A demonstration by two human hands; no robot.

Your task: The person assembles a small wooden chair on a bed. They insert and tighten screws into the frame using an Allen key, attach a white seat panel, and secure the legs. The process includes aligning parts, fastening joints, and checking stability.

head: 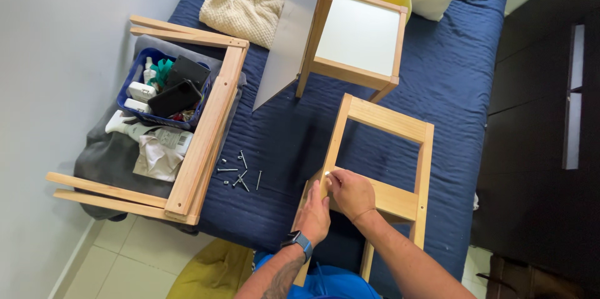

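Wooden ladder-shaped pale frame (382,155) lies near the blue bed's (462,68) front edge — left hand (314,214) grips its side rail, right hand (351,191) pinches a small white peg (327,174) there.

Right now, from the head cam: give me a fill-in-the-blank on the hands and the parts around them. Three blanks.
1. Both hands, left hand and right hand, rest on a ____ frame.
2. The loose screws lie on the ____ bedspread.
3. The blue basket sits to the ____ of the screws.

Missing words: wooden; blue; left
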